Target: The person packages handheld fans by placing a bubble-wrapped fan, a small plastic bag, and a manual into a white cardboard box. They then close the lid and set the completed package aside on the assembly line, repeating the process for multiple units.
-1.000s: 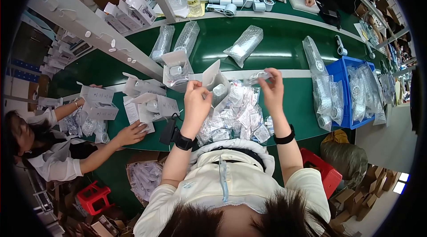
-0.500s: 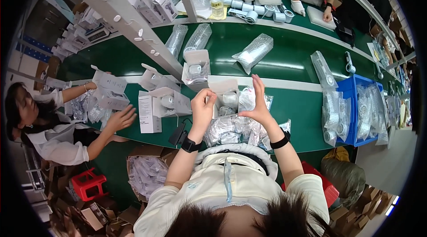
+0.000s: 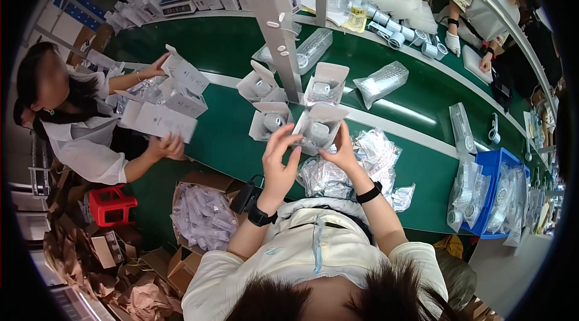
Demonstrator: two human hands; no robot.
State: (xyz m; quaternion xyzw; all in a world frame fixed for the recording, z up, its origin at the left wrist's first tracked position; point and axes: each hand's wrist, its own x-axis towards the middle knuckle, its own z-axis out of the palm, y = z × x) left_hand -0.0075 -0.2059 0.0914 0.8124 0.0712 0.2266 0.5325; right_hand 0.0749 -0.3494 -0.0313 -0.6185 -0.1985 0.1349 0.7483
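A small open white box (image 3: 330, 112) stands upright in front of me on the green table, its flaps raised. Inside it sits a white device (image 3: 317, 132), partly covered by clear wrapping. My left hand (image 3: 280, 155) is against the box's left side, fingers bent. My right hand (image 3: 345, 151) grips its right side, thumb at the near edge. Three similar open boxes are close by: one (image 3: 266, 109) to the left, another (image 3: 338, 74) behind, and a third (image 3: 248, 83) at the back left. Bagged parts (image 3: 329, 175) lie piled between my forearms and to the right.
At the left a co-worker handles white boxes (image 3: 163, 121). Bubble-wrapped packages (image 3: 383, 83) lie beyond a metal post (image 3: 281, 31). A blue bin (image 3: 490, 191) with bagged parts stands at the right. On the floor are a carton of clear bags (image 3: 205, 215) and a red stool (image 3: 113, 205).
The view has turned, shifting the table scene to the right. My hands have closed in on the box's sides. The co-worker's nearer hand now holds a white box.
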